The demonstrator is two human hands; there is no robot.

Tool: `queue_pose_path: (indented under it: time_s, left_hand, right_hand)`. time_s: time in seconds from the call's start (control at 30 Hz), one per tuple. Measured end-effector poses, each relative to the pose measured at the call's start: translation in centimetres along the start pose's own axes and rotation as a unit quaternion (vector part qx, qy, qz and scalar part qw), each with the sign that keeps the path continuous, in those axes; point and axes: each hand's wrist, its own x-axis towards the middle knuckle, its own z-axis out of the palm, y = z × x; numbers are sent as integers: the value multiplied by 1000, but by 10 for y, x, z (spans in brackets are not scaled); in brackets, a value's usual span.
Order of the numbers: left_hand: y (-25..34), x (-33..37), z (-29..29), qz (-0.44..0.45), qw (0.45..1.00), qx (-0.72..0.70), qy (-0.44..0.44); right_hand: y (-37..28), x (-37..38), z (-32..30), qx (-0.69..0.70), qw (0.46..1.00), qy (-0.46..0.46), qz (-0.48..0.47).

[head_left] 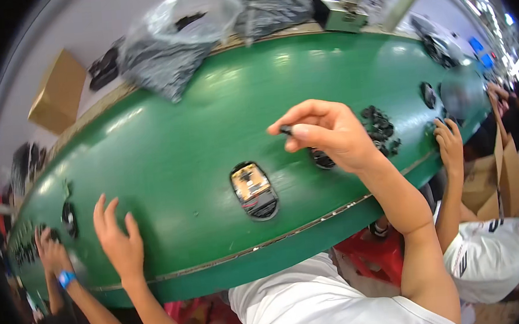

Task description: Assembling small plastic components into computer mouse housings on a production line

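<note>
My right hand (335, 136) pinches a small black part (286, 130) between thumb and index finger; my left hand (121, 246) is spread wide with nothing in it. Between them on the green tabletop (186, 241) lies an opened mouse shell (264, 204), holding a circuit board (250, 183) and red wire (249, 205). A light pinch suits so small a part; the left hand could best steady the shell. Beyond my hands, a translucent plastic bag (169, 62) holds something dark (190, 20); the contents of the open cardboard box (506, 170) to their right are hidden.
</note>
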Motion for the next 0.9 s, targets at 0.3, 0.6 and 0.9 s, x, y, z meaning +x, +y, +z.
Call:
queue_pose_path:
  time_s: [0.3, 0.6, 0.9]
  left_hand:
    - [-10, -6, -16, 26, 999, 43, -7]
    - [-16, -19, -1, -17, 999, 31, -1]
    - [-15, 22, -8, -4, 999, -3, -54]
  right_hand:
    - [15, 1, 4, 40, 998, 42, 28]
    - [24, -19, -14, 75, 997, -32, 11]
    - [22, -19, 0, -65, 998, -16, 0]
